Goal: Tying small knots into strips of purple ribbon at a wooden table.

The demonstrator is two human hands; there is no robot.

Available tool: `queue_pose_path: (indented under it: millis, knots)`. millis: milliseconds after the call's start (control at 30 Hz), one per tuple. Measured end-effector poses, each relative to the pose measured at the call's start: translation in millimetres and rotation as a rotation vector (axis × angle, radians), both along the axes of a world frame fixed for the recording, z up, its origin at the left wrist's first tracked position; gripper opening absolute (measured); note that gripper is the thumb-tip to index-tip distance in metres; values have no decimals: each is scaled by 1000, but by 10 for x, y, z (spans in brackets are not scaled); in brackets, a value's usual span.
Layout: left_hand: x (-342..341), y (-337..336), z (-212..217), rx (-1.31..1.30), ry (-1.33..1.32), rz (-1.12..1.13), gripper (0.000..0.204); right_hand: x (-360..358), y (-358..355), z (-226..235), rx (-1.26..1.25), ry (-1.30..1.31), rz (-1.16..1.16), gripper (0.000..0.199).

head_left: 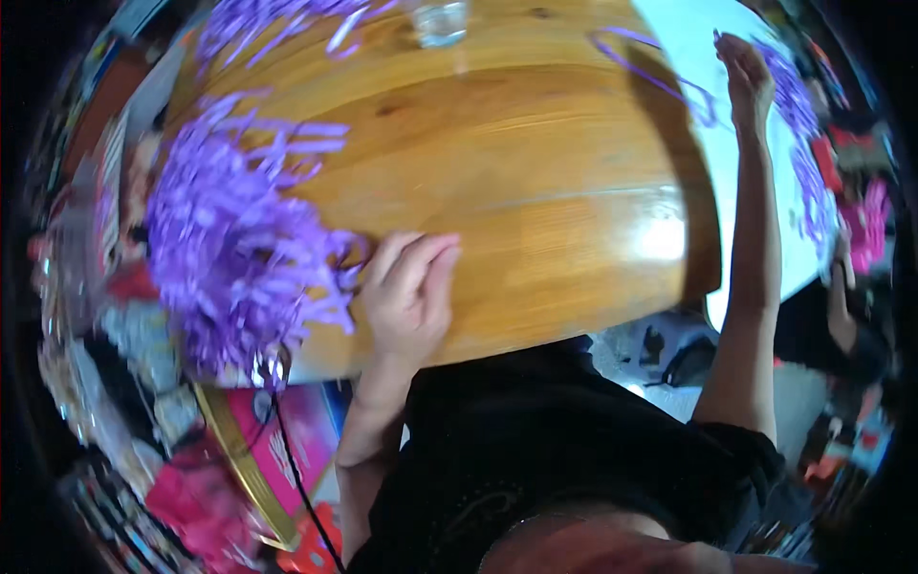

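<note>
My left hand (409, 295) is over the near edge of the wooden table, its thumb and fingers drawn together in a pinch. Whatever may be between those fingertips is too blurred to see. Beside it, on the left, lies a big loose heap of shiny purple strips (239, 225). My right arm reaches far out to the right, where my right hand (748, 78) is closed above a pale blue-white surface. A purplish speck shows at its fingertips, but I cannot tell what it is. Close by, a single curled purple strip (639, 69) crosses the table edge.
More purple strips (258, 21) lie at the far left, near a clear glass (440, 24). Another bunch of strips (808, 158) runs down the right side. A person's arm (841, 304) appears at far right. Below left stands a pink gold-edged box (296, 445) with a black cord (295, 469).
</note>
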State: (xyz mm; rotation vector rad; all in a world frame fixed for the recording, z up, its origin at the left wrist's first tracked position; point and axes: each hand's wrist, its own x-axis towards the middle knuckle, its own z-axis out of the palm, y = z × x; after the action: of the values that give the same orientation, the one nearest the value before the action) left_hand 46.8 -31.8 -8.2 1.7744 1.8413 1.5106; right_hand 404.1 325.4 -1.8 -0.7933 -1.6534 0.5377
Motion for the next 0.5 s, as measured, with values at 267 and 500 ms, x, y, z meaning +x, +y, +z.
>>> queue_pose_path:
  millis: [267,500]
  knots:
    - [-92,-23,-135,72,-25,3,10,-708,130,-434,-53,-649,48,21]
    - [-43,-42,-156,162,32,-79,11,-1584,-659,180,211,-760,41,19]
